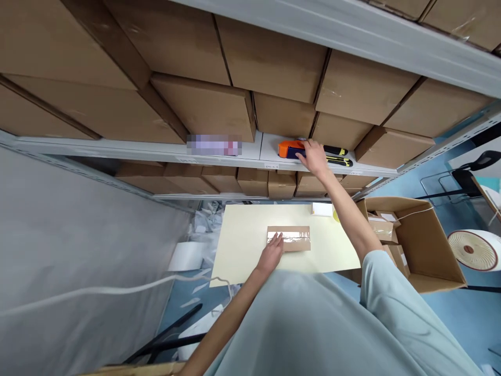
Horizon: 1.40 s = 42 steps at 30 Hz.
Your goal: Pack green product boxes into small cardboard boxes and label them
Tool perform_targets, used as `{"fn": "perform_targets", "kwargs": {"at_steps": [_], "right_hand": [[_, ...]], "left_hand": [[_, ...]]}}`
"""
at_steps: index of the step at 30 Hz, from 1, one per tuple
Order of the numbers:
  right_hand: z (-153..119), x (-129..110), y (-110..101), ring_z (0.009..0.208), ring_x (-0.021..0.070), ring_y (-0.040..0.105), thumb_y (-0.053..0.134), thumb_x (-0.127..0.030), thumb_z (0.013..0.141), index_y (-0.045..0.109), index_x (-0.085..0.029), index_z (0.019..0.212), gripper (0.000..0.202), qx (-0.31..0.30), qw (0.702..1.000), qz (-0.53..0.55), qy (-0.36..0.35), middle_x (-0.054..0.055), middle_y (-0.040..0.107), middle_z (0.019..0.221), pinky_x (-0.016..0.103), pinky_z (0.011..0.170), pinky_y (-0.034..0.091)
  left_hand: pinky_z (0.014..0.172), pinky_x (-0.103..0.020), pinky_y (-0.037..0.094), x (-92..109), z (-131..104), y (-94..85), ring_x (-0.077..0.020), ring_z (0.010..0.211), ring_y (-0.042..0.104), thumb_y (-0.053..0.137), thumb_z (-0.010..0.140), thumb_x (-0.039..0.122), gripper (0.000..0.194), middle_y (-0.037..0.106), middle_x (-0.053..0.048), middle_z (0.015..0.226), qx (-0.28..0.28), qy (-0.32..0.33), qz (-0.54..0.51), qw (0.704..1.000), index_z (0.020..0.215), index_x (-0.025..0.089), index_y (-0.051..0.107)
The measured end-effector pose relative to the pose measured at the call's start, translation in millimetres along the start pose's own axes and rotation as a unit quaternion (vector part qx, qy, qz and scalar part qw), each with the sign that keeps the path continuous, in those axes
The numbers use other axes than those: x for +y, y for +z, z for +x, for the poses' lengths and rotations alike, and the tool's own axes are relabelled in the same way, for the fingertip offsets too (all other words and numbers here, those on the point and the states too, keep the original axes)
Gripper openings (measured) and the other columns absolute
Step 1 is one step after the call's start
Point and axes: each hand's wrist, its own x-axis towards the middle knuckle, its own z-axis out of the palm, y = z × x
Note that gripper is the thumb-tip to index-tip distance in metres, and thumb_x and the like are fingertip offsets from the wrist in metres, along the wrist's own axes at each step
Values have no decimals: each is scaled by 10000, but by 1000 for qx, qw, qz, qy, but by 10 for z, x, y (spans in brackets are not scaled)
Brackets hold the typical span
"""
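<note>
On the pale yellow table point(242, 250) lies a small cardboard box point(297, 243) with a strip of clear tape and a white label along its top. My left hand point(271, 254) rests on the box's left end, fingers stretched out flat. Up on the shelf, my right hand point(314, 156) grips an orange and dark-blue tool point(287, 149), thumb on its near side and fingers over the top. The tool's exact kind is unclear, as my hand covers part of it. Beside that hand lie black-and-yellow utility knives point(340, 160), partly behind my fingers.
Cardboard boxes point(274, 62) fill the metal shelves point(148, 151) ahead. A blurred purple-white packet point(213, 145) lies on the shelf edge. A small white box point(321, 209) is at the table's back. On the right stand an open carton point(426, 245) with packages and a white fan point(473, 249).
</note>
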Motion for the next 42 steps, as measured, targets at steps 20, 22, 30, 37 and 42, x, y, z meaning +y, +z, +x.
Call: {"fn": "perform_targets", "kwargs": {"at_steps": [20, 22, 30, 37, 42], "right_hand": [[-1317, -206, -207, 1093, 372, 751, 565, -574, 1158, 673, -218, 1239, 381, 18, 985, 136, -105, 172, 815, 1139, 551, 1072, 571], [-1817, -317, -247, 1098, 369, 747, 571, -613, 1148, 680, -233, 1221, 402, 27, 982, 163, -96, 159, 813, 1122, 547, 1065, 579], [-2949, -712, -140, 1133, 364, 758, 572, -617, 1149, 696, -263, 1197, 378, -8, 978, 205, -48, 134, 811, 1100, 554, 1054, 607], [-3186, -771, -19, 1117, 377, 761, 617, -636, 1124, 712, -263, 1185, 389, -28, 974, 224, -25, 138, 818, 1101, 586, 1045, 618], [-3243, -795, 12, 1115, 383, 768, 595, -657, 1126, 717, -254, 1185, 425, -21, 973, 229, -28, 158, 823, 1126, 605, 1055, 619]], "left_hand": [[923, -325, 664, 733, 814, -2294, -216, 1086, 788, 718, 1082, 573, 403, 792, -120, 1269, 528, -14, -320, 787, 1262, 227, 819], [863, -314, 655, 864, 460, -2151, -203, 1014, 777, 762, 1057, 560, 345, 804, -87, 1106, 516, -26, -337, 787, 1094, 229, 852], [754, -287, 613, 983, -185, -1598, -159, 829, 728, 949, 909, 475, 290, 755, -27, 872, 498, -68, -403, 765, 861, 225, 810], [763, -288, 616, 902, -322, -1472, -167, 887, 745, 872, 982, 396, 162, 780, -40, 945, 464, -69, -403, 786, 947, 239, 856], [786, -310, 624, 851, -390, -1441, -184, 940, 752, 817, 1020, 430, 191, 793, -57, 999, 434, -74, -396, 806, 1009, 247, 871]]}}
